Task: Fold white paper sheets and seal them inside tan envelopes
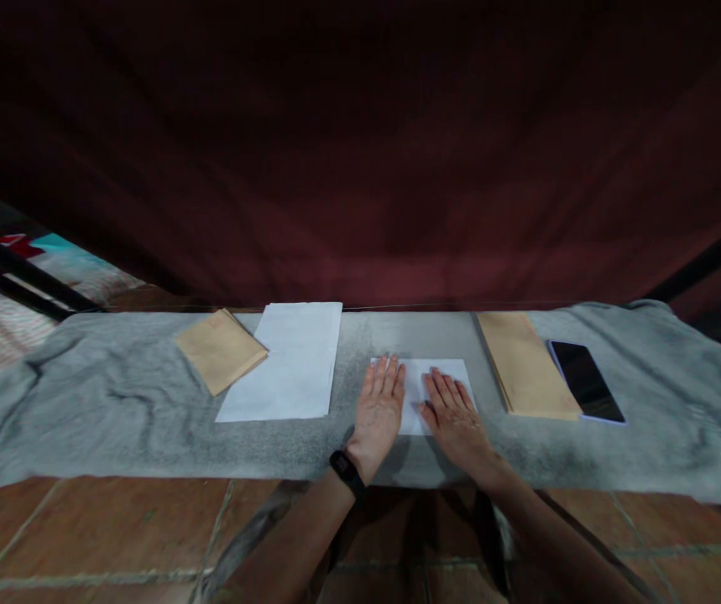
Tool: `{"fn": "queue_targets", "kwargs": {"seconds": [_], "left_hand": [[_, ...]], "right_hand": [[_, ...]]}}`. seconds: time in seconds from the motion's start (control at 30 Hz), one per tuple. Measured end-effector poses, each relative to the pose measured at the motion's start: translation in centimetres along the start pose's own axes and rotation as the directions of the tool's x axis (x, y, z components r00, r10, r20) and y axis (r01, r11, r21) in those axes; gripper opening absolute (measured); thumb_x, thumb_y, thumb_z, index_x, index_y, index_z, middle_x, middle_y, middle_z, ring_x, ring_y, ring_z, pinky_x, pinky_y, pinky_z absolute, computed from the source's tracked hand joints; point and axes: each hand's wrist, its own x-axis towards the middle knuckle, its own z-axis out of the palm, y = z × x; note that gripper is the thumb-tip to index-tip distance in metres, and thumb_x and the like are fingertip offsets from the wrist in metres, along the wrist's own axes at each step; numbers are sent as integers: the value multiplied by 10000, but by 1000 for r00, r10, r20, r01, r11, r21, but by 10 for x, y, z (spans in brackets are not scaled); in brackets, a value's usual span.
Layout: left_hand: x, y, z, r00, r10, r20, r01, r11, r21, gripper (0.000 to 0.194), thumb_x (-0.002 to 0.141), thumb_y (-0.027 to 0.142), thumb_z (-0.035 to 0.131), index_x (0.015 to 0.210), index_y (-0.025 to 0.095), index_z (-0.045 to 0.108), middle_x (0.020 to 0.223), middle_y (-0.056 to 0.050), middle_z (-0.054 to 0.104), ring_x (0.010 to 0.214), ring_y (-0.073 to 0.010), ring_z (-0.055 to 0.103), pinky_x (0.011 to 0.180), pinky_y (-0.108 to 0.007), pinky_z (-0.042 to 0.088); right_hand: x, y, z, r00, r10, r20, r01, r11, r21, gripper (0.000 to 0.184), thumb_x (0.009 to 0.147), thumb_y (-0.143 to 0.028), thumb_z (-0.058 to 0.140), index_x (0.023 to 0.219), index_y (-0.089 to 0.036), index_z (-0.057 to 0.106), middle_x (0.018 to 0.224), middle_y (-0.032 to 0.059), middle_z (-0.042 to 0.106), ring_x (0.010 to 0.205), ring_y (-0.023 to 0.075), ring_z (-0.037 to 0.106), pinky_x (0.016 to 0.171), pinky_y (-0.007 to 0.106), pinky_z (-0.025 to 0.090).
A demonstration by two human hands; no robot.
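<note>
A small white sheet of paper (pixel 415 401), perhaps folded, lies on the grey cloth in front of me. Flat on its left side rests my left hand (pixel 380 411), fingers stretched out and pointing away from me. My right hand (pixel 454 415) lies flat on the right part of the same paper, fingers extended. Neither hand grips anything. Left of my left hand is a stack of larger white sheets (pixel 290 361), with a stack of small brown envelopes (pixel 218 348) overlapping its left edge. Right of my right hand lies a stack of longer brown envelopes (pixel 533 365).
A dark-screened phone (pixel 587 382) touches the right side of the long envelopes. The grey cloth (pixel 114 394) covers a narrow bench-like surface and has wrinkles at both ends. A dark red curtain (pixel 360 168) hangs behind. Brown floor tiles (pixel 114 528) show along the front edge.
</note>
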Motion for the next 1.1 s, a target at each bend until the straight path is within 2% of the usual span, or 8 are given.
{"fn": "queue_targets", "kwargs": {"seconds": [0.2, 0.37, 0.63, 0.83, 0.97, 1.1], "left_hand": [[2, 23, -3, 1000, 20, 1, -19, 977, -214, 558, 1051, 401, 299, 1523, 112, 372, 1606, -123, 366, 1513, -231, 264, 1249, -450, 261], [6, 36, 7, 999, 35, 32, -26, 969, -247, 616, 1049, 480, 267, 1515, 95, 387, 1603, -127, 369, 1512, -244, 266, 1254, -463, 239], [8, 27, 20, 999, -49, 6, 49, 988, -148, 638, 1038, 493, 307, 1523, 84, 375, 1606, -151, 347, 1511, -259, 268, 1237, -470, 271], [5, 19, 22, 999, -45, -11, 44, 992, -115, 617, 1042, 454, 305, 1545, 99, 338, 1605, -163, 340, 1507, -271, 271, 1223, -495, 290], [4, 15, 25, 998, -54, -35, 49, 993, -109, 627, 1038, 454, 313, 1564, 113, 297, 1609, -163, 330, 1510, -275, 261, 1217, -509, 292], [4, 15, 25, 996, -79, -46, 75, 993, -90, 619, 1038, 437, 299, 1552, 93, 318, 1603, -172, 338, 1510, -275, 264, 1215, -508, 294]], "right_hand": [[0, -2, 1, 999, 11, 36, -9, 999, -50, 556, 1006, -228, 363, 1551, -118, 346, 1597, 138, 363, 1476, 272, 334, 1204, 493, 291], [1, -2, -2, 999, -25, 48, 30, 995, -99, 584, 942, -95, 338, 1523, -93, 394, 1589, 135, 381, 1477, 260, 331, 1207, 476, 297], [0, 0, -1, 1000, -8, -13, 7, 997, -72, 588, 993, -159, 349, 1577, -141, 286, 1579, 123, 399, 1467, 249, 351, 1210, 485, 288], [-1, 3, -1, 999, 28, -17, -29, 997, -69, 514, 1033, -237, 346, 1531, -116, 385, 1558, 145, 427, 1451, 264, 383, 1194, 482, 305], [-2, 7, -1, 998, 59, -24, -61, 995, -82, 527, 1048, -289, 343, 1544, -114, 358, 1560, 159, 416, 1446, 270, 392, 1189, 490, 307], [-5, 12, -3, 996, 80, -36, -84, 990, -114, 526, 1052, -301, 350, 1533, -91, 375, 1558, 174, 410, 1434, 283, 410, 1181, 482, 316]]}}
